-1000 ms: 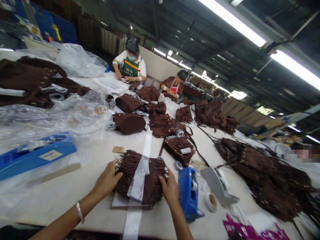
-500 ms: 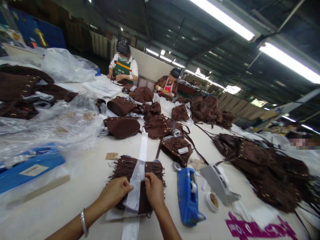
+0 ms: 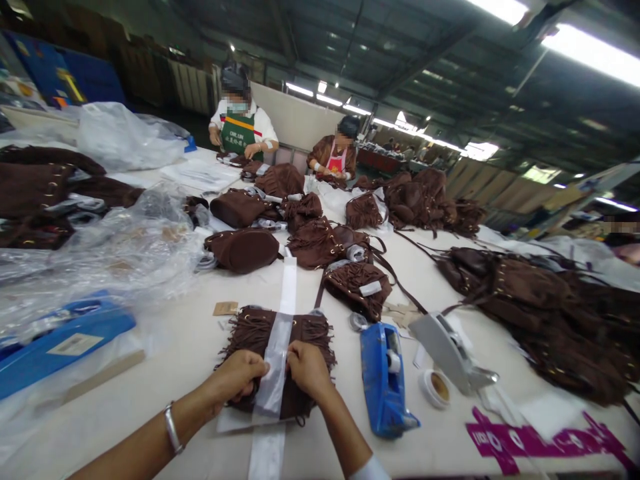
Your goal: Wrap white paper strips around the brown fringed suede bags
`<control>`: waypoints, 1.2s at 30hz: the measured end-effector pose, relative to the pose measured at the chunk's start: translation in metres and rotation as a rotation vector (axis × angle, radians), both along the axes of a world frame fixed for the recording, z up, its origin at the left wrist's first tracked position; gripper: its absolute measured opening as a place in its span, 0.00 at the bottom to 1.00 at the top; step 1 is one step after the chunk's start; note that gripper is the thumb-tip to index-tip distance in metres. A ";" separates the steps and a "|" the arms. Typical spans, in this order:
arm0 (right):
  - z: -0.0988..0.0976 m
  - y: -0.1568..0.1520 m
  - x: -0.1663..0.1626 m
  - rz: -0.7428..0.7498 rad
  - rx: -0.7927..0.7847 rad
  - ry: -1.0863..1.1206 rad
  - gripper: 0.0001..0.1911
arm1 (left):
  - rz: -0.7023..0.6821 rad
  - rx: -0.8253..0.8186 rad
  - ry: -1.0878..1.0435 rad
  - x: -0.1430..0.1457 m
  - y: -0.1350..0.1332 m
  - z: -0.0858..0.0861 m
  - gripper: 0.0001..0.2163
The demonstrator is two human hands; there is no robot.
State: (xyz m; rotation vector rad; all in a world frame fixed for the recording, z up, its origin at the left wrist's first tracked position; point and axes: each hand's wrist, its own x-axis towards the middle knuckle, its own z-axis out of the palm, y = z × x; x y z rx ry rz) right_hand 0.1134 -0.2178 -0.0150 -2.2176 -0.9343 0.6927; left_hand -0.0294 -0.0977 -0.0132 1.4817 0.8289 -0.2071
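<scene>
The fringed brown bag (image 3: 250,330) lies flat on the table (image 3: 185,353), just left of the blue tape dispenser (image 3: 385,377). A clear plastic strip (image 3: 281,327) runs lengthwise over the middle of the bag, parallel to the dispenser and extending past both ends of the bag. The left hand (image 3: 245,377) and right hand (image 3: 306,365) sit close together at the near end of the bag, fingers curled and pinching the strip from either side. Risk: an uneven pull from one hand would probably skew the strip off centre or wrinkle it. Risk: loose fringe may be trapped and creased beneath the strip. Risk: the right forearm passes just beside the dispenser, and a sideways sweep could knock it toward the grey dispenser (image 3: 450,347) on its right.
</scene>
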 end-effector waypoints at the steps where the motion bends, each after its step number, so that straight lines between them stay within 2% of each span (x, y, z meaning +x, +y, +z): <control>1: -0.001 -0.001 0.001 0.005 -0.001 0.029 0.10 | 0.001 -0.013 0.002 -0.001 0.000 0.003 0.24; 6: -0.003 -0.005 0.003 0.021 0.021 0.139 0.17 | -0.007 -0.058 0.011 0.000 0.000 0.010 0.21; 9: -0.001 -0.007 0.003 0.028 0.036 0.185 0.17 | 0.006 -0.070 0.004 0.004 -0.001 0.010 0.19; 18: 0.001 -0.005 -0.008 0.022 -0.044 0.634 0.06 | 0.071 -0.080 -0.002 0.003 -0.012 0.000 0.20; 23: 0.001 -0.006 -0.011 -0.003 -0.087 0.762 0.04 | 0.086 -0.071 -0.012 0.000 -0.016 -0.011 0.22; 27: -0.004 -0.010 -0.008 0.005 -0.078 0.756 0.08 | 0.097 -0.059 0.001 0.001 -0.016 -0.018 0.25; 32: -0.007 -0.009 -0.002 -0.027 -0.013 0.556 0.11 | 0.098 -0.050 0.019 0.003 -0.018 -0.020 0.28; 36: -0.007 0.000 -0.002 -0.057 -0.045 0.454 0.09 | 0.077 -0.050 0.018 0.004 -0.017 -0.017 0.28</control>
